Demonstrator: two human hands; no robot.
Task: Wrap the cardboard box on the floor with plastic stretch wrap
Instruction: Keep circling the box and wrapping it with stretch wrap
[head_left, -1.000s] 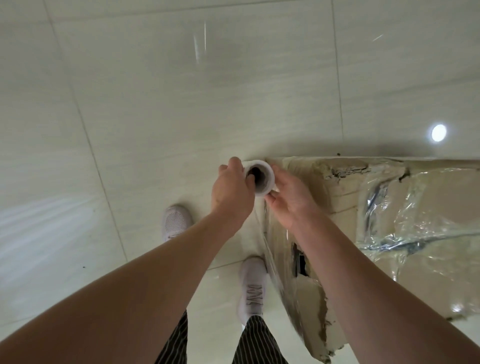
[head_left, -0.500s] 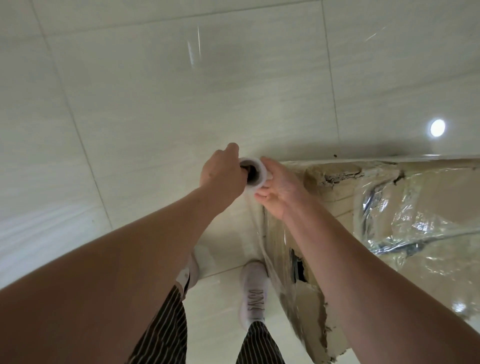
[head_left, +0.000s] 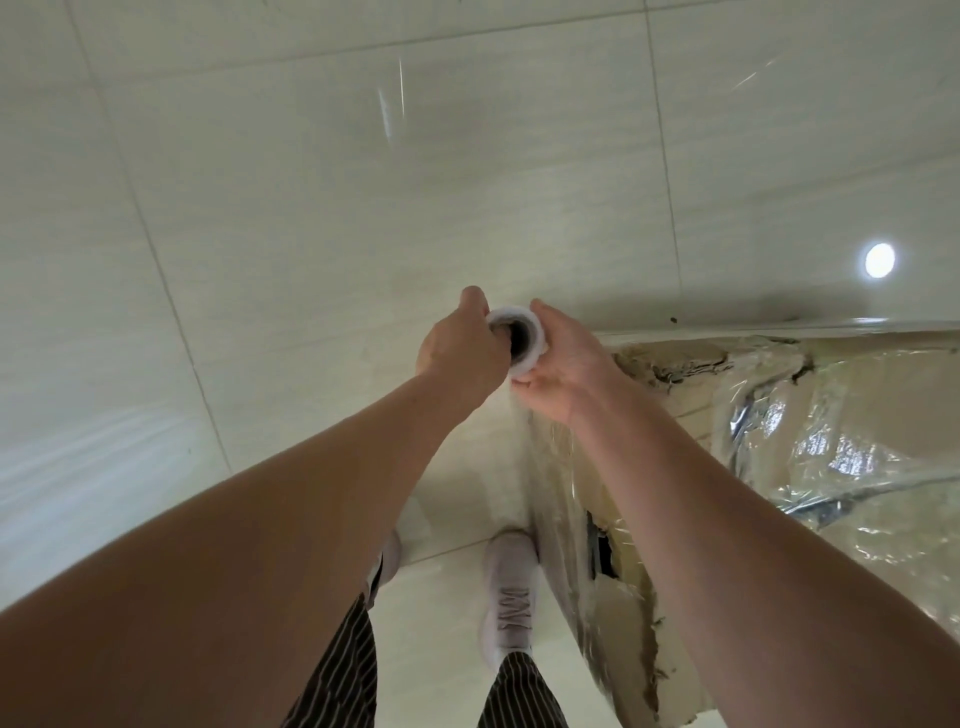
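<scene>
We have the roll of stretch wrap (head_left: 519, 338) between both hands, its open core facing us. Our left hand (head_left: 460, 353) hooks into the core from the 9 o'clock side, fingers curled in over the rim, and our right hand (head_left: 566, 374) cups the outside from 3 o'clock, fingers bent round it. Both hands are closed on the roll. From under the right hand a sheet of film (head_left: 550, 467) seems to run down toward 5 o'clock along the near side of the cardboard box (head_left: 691, 395).

The box lies on the floor (head_left: 363, 182) at 3 to 5 o'clock from the hands, its corner just beside the right wrist. The top already carries crinkled, shiny film, and the cardboard is torn at the corner and along the near side. We judge this to be mid-wrap, with the roll at the corner and a turn about to start. The next move calls for steady tension while the roll goes round the corner toward 1 o'clock and along the far edge.

The ragged corner could snag or split the film, so it wants a clean pass. From 9 through 1 o'clock there is only bare tile, with room to step. Our shoe (head_left: 511, 597) stands at 6 o'clock, close against the box's side, so the feet must move first.
</scene>
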